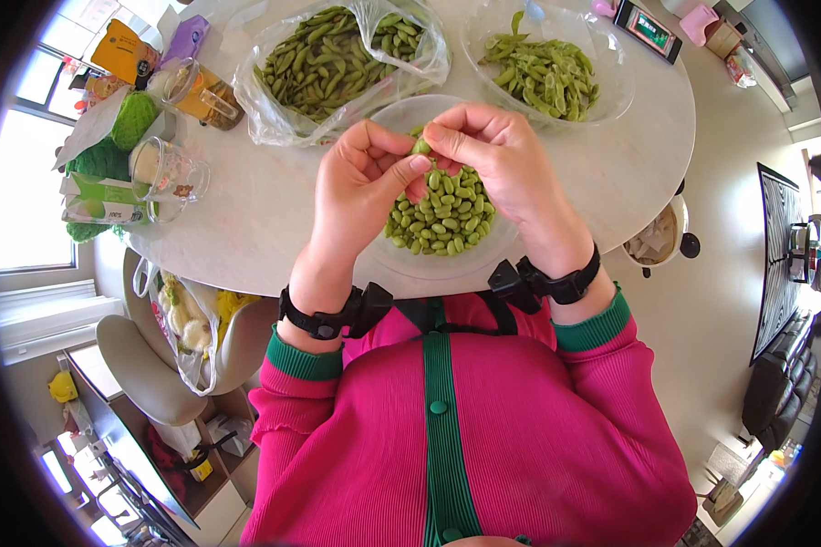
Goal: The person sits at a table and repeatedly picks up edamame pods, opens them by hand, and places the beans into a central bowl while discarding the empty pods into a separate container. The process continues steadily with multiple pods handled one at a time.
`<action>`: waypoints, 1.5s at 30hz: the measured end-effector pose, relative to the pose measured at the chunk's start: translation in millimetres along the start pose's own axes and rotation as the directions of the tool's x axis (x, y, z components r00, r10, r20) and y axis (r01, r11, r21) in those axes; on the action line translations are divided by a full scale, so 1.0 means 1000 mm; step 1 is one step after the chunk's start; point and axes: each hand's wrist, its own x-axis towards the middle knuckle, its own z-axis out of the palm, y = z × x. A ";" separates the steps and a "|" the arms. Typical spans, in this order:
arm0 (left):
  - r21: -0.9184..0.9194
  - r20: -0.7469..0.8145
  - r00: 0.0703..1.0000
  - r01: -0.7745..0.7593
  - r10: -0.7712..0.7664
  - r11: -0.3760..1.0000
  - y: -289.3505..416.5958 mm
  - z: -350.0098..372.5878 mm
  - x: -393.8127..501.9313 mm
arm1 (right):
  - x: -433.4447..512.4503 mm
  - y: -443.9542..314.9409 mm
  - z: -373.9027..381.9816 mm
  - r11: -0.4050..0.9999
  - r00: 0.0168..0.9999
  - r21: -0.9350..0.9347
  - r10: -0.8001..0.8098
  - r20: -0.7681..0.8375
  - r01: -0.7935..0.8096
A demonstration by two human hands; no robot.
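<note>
Between the fingertips of my left hand (366, 181) and my right hand (496, 154) is a green soybean pod (421, 145), pinched by both. The fingers hide part of it. Right below lies a shallow clear plate (376, 263) heaped with shelled green soybeans (445, 219). Beyond my left hand, a clear plastic bag (274, 130) stands open, full of whole pods (328, 65). Past my right hand, a clear plastic bowl (616, 92) holds a pile of flattened, lighter green pods (547, 75).
A glass pitcher of amber drink (209, 99), a clear glass mug (167, 174) and a green carton (102, 202) stand at the table's left. A phone (648, 31) with a lit screen leans at the far right. A chair (150, 369) bears a bag of vegetables (188, 321).
</note>
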 end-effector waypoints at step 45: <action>-0.130 0.061 0.997 0.064 -0.057 0.989 -0.002 -0.002 0.000 | -0.004 0.007 0.012 0.835 0.952 -0.514 -0.287 -0.106 0.195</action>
